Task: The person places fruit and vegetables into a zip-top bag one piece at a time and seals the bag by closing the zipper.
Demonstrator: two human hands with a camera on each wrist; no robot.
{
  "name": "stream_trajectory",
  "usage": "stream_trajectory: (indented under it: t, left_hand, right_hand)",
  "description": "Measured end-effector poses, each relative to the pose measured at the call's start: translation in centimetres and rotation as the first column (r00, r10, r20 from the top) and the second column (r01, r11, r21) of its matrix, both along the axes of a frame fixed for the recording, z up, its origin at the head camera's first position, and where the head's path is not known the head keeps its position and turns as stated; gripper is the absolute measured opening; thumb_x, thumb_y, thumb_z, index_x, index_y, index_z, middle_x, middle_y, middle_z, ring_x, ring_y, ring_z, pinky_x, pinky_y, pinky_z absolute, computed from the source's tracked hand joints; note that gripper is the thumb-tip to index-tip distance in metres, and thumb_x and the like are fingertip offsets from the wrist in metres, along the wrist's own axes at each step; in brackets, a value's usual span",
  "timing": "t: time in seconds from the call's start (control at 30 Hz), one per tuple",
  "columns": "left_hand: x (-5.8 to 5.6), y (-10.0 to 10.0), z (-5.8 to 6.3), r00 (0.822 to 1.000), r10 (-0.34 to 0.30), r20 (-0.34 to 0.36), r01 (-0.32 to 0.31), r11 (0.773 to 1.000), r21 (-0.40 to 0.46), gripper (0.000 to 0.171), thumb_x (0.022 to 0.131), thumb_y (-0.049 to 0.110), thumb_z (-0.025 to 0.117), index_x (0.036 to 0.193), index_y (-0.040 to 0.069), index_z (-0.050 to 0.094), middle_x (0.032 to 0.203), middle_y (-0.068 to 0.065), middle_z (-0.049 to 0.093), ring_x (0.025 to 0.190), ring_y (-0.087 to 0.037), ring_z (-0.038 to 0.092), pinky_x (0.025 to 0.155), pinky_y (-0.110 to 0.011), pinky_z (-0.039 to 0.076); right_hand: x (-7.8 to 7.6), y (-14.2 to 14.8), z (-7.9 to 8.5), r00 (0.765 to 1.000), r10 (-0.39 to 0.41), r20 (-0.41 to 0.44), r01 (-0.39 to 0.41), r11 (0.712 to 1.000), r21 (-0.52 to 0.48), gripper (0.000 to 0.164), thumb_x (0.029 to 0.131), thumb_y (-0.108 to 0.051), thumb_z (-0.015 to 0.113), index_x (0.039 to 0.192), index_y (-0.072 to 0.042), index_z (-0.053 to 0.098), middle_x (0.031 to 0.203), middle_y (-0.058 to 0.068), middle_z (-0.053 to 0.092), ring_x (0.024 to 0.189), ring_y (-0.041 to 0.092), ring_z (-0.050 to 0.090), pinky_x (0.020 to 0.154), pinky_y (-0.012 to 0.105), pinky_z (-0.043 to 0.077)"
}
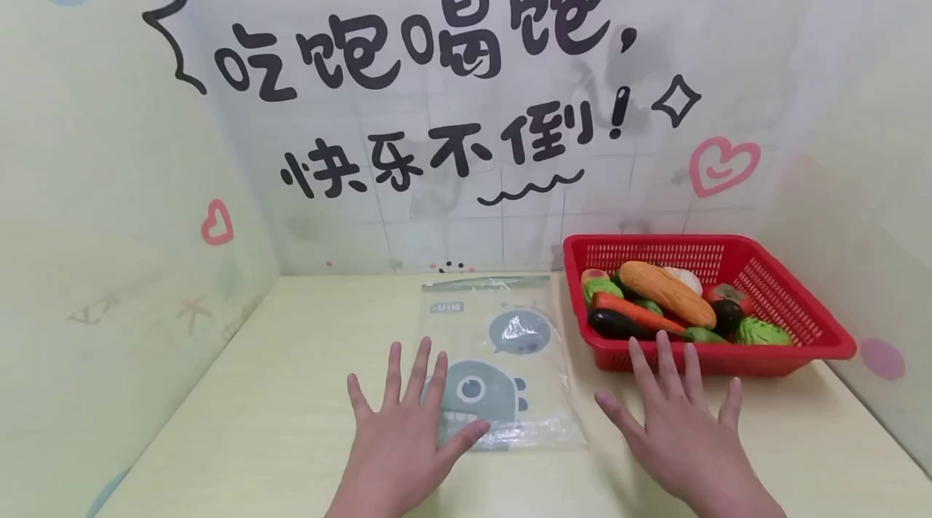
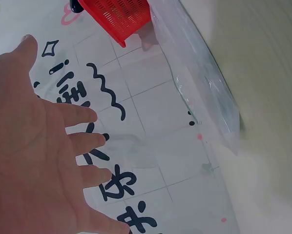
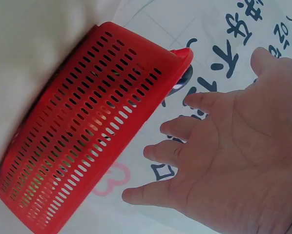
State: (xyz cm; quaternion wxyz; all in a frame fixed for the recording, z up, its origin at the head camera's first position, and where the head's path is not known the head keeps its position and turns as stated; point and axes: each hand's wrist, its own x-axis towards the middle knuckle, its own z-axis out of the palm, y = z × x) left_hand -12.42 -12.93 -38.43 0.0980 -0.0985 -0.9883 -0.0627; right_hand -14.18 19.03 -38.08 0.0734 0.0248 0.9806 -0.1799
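Observation:
My left hand is spread with straight fingers over the lower left part of a clear zip bag, holding nothing. The bag lies flat, printed with a blue-grey cartoon creature, its zip strip at the far end. My right hand, also spread and holding nothing, is in front of a red plastic basket. In the basket are a long orange-brown bread-like piece, a carrot, an eggplant, a green cabbage and a tomato. Both wrist views show the palms with fingers apart.
A pale table carries the bag and the basket. Behind it stands a wall with large black lettering, and side walls close in at left and right. The basket stands at the right, near the back wall.

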Motion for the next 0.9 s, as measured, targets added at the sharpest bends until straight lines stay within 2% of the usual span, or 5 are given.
stream_trajectory:
  t: [0.23, 0.4, 0.53, 0.67, 0.9]
  left_hand:
    - [-1.0, -0.6, 1.5, 0.998, -0.026, 0.054, 0.031, 0.996, -0.089, 0.094, 0.094, 0.086, 0.047, 0.163, 0.022, 0.045, 0.174, -0.009, 0.035, 0.164, -0.042, 0.027, 0.117, -0.091, 0.01]
    - [-2.6, -0.4, 2.9, 0.986, -0.016, 0.167, 0.045, 0.985, -0.167, 0.085, 0.093, 0.074, 0.064, 0.157, 0.02, 0.053, 0.164, -0.014, 0.051, 0.153, -0.044, 0.045, 0.117, -0.089, 0.018]
    - [-4.5, -0.1, 3.7, 0.961, 0.074, 0.267, -0.027, 0.984, -0.175, 0.082, 0.093, 0.07, 0.067, 0.154, 0.016, 0.055, 0.153, -0.017, 0.06, 0.139, -0.048, 0.057, 0.115, -0.085, 0.03]
    - [-7.0, 0.3, 3.7, 0.947, 0.15, 0.282, -0.101, 0.978, -0.181, 0.079, 0.095, 0.066, 0.068, 0.153, 0.015, 0.055, 0.141, -0.019, 0.066, 0.127, -0.048, 0.065, 0.11, -0.079, 0.041]
    - [-11.1, 0.7, 0.8, 0.917, 0.139, 0.374, -0.098, 0.987, -0.127, 0.064, 0.097, 0.055, 0.07, 0.144, 0.012, 0.062, 0.142, -0.019, 0.066, 0.132, -0.049, 0.062, 0.113, -0.081, 0.037]
  right_hand:
    - [0.2, -1.7, 1.5, 0.998, 0.056, 0.021, -0.058, 0.984, 0.169, 0.118, 0.084, -0.094, 0.048, 0.169, -0.015, 0.027, 0.171, 0.037, 0.019, 0.154, 0.064, 0.023, 0.115, 0.09, 0.013]
    - [0.2, -4.2, 3.2, 0.986, 0.166, -0.028, -0.15, 0.942, 0.301, 0.105, 0.085, -0.081, 0.067, 0.161, -0.012, 0.044, 0.146, 0.034, 0.054, 0.118, 0.051, 0.063, 0.09, 0.069, 0.06]
    - [-0.7, -6.1, 3.9, 0.964, 0.265, -0.01, -0.252, 0.929, 0.27, 0.087, 0.089, -0.07, 0.072, 0.152, -0.014, 0.056, 0.135, 0.02, 0.067, 0.103, 0.035, 0.069, 0.081, 0.06, 0.064]
    - [-2.6, -7.3, 3.1, 0.937, 0.348, 0.036, -0.348, 0.918, 0.189, 0.074, 0.094, -0.058, 0.074, 0.152, -0.013, 0.057, 0.142, 0.02, 0.067, 0.118, 0.041, 0.069, 0.093, 0.065, 0.061]
    - [-5.4, -8.6, -0.3, 0.841, 0.519, 0.15, -0.535, 0.839, 0.095, 0.058, 0.101, -0.023, 0.071, 0.155, -0.011, 0.054, 0.17, 0.02, 0.039, 0.155, 0.044, 0.042, 0.123, 0.062, 0.042]
